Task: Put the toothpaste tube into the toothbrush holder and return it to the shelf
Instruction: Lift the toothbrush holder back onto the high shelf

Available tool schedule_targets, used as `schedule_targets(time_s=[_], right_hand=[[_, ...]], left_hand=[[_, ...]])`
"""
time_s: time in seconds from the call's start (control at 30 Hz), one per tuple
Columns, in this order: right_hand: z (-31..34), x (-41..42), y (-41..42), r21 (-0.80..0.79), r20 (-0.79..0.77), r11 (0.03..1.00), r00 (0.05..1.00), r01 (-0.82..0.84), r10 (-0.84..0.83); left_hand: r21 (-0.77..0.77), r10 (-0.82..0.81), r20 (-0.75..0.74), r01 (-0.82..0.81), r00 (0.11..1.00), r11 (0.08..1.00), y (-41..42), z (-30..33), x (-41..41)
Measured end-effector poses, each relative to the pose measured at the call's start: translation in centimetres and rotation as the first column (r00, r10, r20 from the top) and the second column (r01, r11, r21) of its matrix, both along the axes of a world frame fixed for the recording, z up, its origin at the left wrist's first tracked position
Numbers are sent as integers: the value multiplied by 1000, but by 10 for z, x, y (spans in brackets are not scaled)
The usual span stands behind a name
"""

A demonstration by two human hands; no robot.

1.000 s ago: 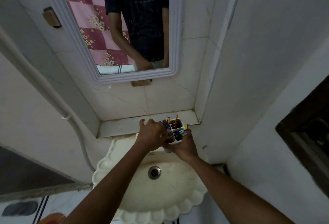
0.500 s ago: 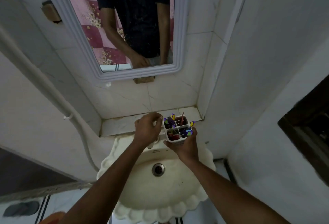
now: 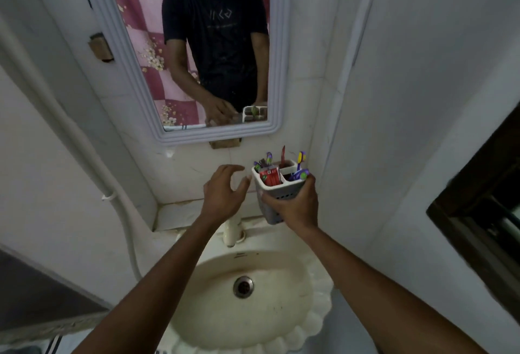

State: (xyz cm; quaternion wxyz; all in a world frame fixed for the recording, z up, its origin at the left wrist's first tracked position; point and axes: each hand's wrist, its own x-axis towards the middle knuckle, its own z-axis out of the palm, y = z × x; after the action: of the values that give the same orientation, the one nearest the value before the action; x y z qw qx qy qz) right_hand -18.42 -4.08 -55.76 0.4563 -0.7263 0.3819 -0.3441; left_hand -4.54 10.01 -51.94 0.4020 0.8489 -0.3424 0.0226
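Observation:
A white four-compartment toothbrush holder (image 3: 277,199) is held up in the air over the back of the sink by my right hand (image 3: 295,206), which grips its lower body. The red toothpaste tube (image 3: 269,177) stands in its front-left compartment. Several purple and yellow toothbrushes (image 3: 301,166) stick out of the other compartments. My left hand (image 3: 223,194) hovers just left of the holder with fingers spread, touching nothing. The marble shelf (image 3: 180,213) lies below both hands, against the wall.
A cream scalloped sink (image 3: 284,283) with a drain and a tap (image 3: 232,231) sits under my arms. A framed mirror (image 3: 146,72) hangs above the shelf. A white pipe (image 3: 118,213) runs down the left wall. The right wall stands close to the holder.
My right hand has lifted the holder higher, with the toothpaste tube now standing in it. My left hand has let go and opened beside it. The view tilted up.

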Motion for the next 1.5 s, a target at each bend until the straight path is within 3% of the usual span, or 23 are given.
schedule_targets(time_s=[0.37, 0.7, 0.93, 1.13, 1.3, 1.5], right_hand=[[239, -16, -56, -295, 385, 949, 923, 108, 15], [439, -49, -75, -388, 600, 906, 792, 169, 109], [546, -60, -67, -397, 694, 888, 709, 231, 126], [604, -47, -62, -419, 719, 862, 684, 286, 123], [627, -25, -66, -456, 717, 827, 686, 328, 123], [648, 8, -79, -463, 693, 810, 716, 359, 79]], left_hand=[[-297, -1, 354, 113, 935, 948, -37, 204, -6], [-389, 55, 582, 217, 812, 895, -53, 377, -13], [-475, 256, 696, 162, 670, 865, -66, 469, 1], [-497, 391, 694, 9, 605, 868, -86, 521, 29], [-468, 362, 593, -58, 719, 882, -101, 522, 48], [-540, 449, 613, -70, 650, 839, -111, 511, 62]])
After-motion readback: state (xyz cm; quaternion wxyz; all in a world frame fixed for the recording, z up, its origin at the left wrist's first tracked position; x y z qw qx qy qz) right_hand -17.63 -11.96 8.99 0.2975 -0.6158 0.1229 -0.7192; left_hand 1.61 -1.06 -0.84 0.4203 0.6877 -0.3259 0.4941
